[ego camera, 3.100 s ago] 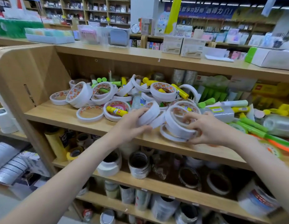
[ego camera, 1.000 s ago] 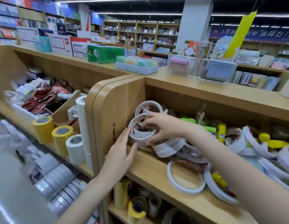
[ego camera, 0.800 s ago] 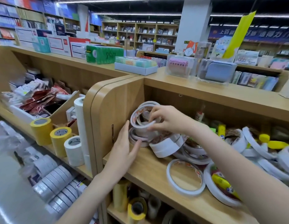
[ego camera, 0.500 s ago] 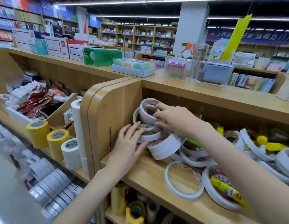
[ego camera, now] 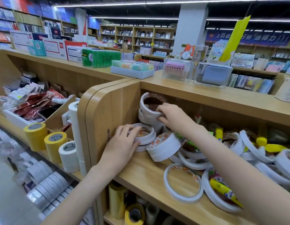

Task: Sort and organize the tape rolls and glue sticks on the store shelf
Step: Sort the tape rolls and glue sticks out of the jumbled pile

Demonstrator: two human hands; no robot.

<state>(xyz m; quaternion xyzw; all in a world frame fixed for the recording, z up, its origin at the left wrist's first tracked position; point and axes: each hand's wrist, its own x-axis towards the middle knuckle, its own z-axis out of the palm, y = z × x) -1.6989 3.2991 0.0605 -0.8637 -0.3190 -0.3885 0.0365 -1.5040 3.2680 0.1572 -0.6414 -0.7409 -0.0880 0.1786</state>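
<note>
White tape rolls crowd the left end of the wooden shelf [ego camera: 146, 172]. My right hand [ego camera: 171, 116] grips the rim of a wide white roll [ego camera: 149, 108] that tops a stack in the back left corner. My left hand [ego camera: 121, 143] curls round a low stack of flat rolls [ego camera: 145, 135] at the shelf's side wall. A tilted thick roll [ego camera: 163, 146] leans beside that stack. A thin flat roll [ego camera: 183, 182] lies near the front edge. A yellow glue stick [ego camera: 225, 192] lies inside another flat roll. More rolls and yellow and green glue sticks pile up to the right.
The rounded wooden side panel [ego camera: 98, 120] closes off the shelf's left end. Yellow and white tape rolls [ego camera: 53, 143] stand on the neighbouring shelf to the left. Boxes and clear cases sit on the shelf top [ego camera: 206, 90]. Lower shelves hold more rolls.
My right hand has lifted the wide roll higher onto the corner stack. My left hand has moved in and closed round the low stack at the side wall.
</note>
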